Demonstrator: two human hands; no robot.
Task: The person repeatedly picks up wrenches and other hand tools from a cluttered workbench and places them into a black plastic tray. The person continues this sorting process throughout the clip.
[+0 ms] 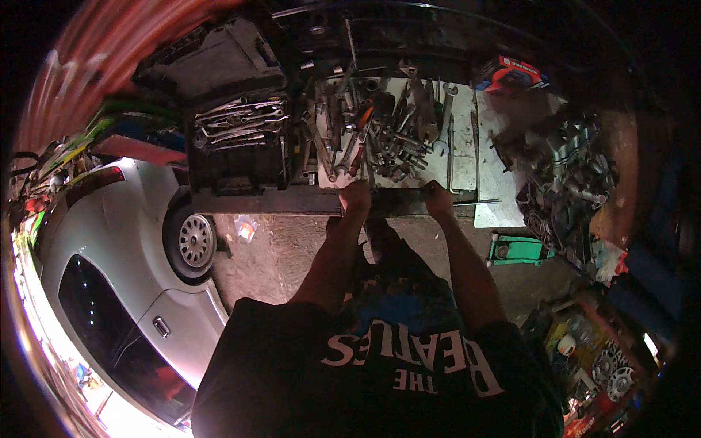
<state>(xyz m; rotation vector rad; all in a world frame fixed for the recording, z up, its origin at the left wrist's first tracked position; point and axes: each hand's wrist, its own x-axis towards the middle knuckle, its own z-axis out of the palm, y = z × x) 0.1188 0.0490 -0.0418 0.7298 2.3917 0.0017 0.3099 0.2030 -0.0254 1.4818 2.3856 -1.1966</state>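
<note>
Wrenches (242,120), a silver car (142,248) and a green jack (521,250) mark a garage workshop

Left hand (355,199) and right hand (439,201) positioned at the near edge of the bench (277,202); grip not clear enough to judge. Loose tools (398,142) heaped beyond them. Open toolbox (234,174) containing wrenches (241,120), left. Engine (566,171), right. Green jack (522,250) on the floor (285,252), near right. Pale car (131,212), left.
</note>
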